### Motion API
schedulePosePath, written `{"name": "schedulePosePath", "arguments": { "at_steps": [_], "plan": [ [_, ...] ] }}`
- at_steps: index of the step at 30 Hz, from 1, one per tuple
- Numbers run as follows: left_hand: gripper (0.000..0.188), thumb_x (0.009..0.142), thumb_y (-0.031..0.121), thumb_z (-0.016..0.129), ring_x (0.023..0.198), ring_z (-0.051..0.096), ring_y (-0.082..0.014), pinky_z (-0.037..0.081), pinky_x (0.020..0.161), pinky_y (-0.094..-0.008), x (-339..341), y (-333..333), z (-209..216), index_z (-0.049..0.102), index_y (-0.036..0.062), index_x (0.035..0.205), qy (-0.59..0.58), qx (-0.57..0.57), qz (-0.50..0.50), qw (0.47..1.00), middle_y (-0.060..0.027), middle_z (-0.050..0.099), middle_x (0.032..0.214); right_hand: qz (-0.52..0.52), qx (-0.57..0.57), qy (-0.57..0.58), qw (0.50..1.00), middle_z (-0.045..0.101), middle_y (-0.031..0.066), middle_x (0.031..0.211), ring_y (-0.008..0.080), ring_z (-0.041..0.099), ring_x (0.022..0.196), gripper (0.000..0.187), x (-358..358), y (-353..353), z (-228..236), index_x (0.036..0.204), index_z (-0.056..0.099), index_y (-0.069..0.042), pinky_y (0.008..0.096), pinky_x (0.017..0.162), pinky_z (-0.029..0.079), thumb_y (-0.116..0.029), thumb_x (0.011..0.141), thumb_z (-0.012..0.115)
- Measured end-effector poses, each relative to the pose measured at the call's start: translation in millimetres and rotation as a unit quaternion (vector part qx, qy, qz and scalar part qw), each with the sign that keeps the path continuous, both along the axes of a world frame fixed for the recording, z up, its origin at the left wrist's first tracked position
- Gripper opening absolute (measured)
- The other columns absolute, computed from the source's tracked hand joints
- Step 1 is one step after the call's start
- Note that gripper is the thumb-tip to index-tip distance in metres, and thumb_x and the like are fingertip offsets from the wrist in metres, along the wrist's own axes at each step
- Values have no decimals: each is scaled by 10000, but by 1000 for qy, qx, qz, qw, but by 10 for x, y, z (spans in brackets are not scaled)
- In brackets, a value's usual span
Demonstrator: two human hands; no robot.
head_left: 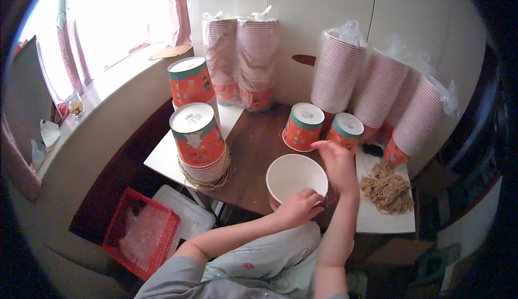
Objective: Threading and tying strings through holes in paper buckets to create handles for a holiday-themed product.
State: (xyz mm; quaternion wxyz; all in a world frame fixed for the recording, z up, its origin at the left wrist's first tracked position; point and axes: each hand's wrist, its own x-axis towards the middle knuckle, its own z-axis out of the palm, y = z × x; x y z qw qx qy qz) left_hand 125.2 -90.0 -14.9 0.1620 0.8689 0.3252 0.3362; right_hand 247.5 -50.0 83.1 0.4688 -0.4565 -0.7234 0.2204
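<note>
An upright paper bucket with a white inside stands before me at the table's near edge. My left hand is closed at its near right rim. A thin strand seems to show by those fingertips, but what they pinch is too small to tell. Above the bucket's right side is my right hand, its fingers bent and drawn together. Whatever it may hold does not show. Just beyond it are two upturned orange and green paper buckets, the left one and the right one, partly covered by the hand.
At left, upturned buckets stand in a stack with twine loops round its base; another stack is behind. Tall bagged bucket stacks line the wall. A twine heap lies at right. A red basket sits low left.
</note>
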Motion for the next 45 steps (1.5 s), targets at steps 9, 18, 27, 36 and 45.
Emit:
{"name": "schedulePosePath", "arguments": {
  "at_steps": [9,18,27,36,45],
  "plan": [
    [405,906,330,340,875,505,-125,392,728,-232,-493,286,152,507,15,1097,-454,-582,-79,669,-33,570,932,110,-81,-215,967,596,146,771,258,583,725,201,-133,53,-167,846,586,-17,328,651,444,-180,815,473],
    [186,874,177,465,620,470,-34,380,513,-160,-850,488,149,557,34,949,-571,-512,-78,637,6,567,779,179,-125,-322,921,615,122,783,263,582,740,201,-93,6,-255,799,630,-65,337,691,442,-197,788,478],
    [138,827,124,545,670,507,-55,417,582,-169,-869,424,318,592,24,910,-497,-475,-4,726,5,559,770,212,-78,-232,946,587,135,910,251,579,852,293,-133,38,-325,979,532,-26,333,749,444,-249,791,560],
    [152,810,84,554,901,482,-108,396,787,-231,-847,491,227,613,-4,919,-462,-352,-106,807,-27,509,952,295,-259,129,911,539,14,875,95,492,750,267,-427,145,-463,1011,444,-37,237,697,416,-182,822,564],
    [194,862,161,485,777,486,-76,397,685,-207,-900,439,305,594,15,928,-480,-419,-60,768,-14,533,846,175,-83,78,978,554,-3,710,54,489,623,94,-467,153,-480,832,589,-10,195,543,403,-92,791,569]
  ]
}}
